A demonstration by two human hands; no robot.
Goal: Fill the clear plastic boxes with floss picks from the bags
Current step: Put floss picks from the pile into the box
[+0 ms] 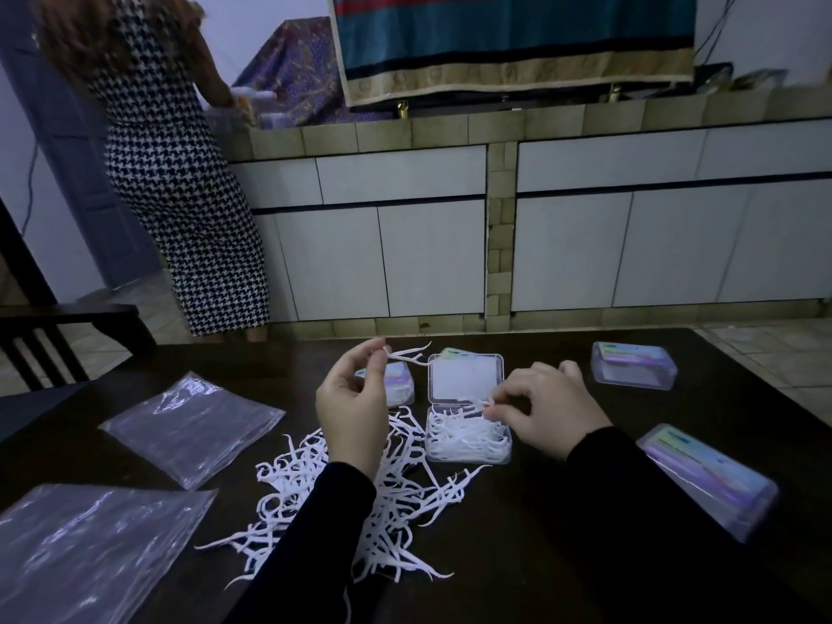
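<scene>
An open clear plastic box (pixel 468 439) sits mid-table with its lid (pixel 463 380) standing up behind it; white floss picks fill most of it. My right hand (pixel 547 409) pinches a pick at the box's far right corner. My left hand (pixel 353 398) is raised left of the box and pinches a couple of white floss picks (pixel 407 353) by one end. A loose heap of floss picks (pixel 351 493) lies on the dark table under my left forearm. Behind my left hand, a closed box (pixel 398 385) is partly hidden.
Two flat empty plastic bags lie at the left (pixel 193 427) and front left (pixel 90 547). Closed boxes rest at the far right (pixel 635 364) and right edge (pixel 709 477). A person in a checked dress (pixel 180 182) stands at the tiled counter beyond the table. A dark chair (pixel 45 335) stands left.
</scene>
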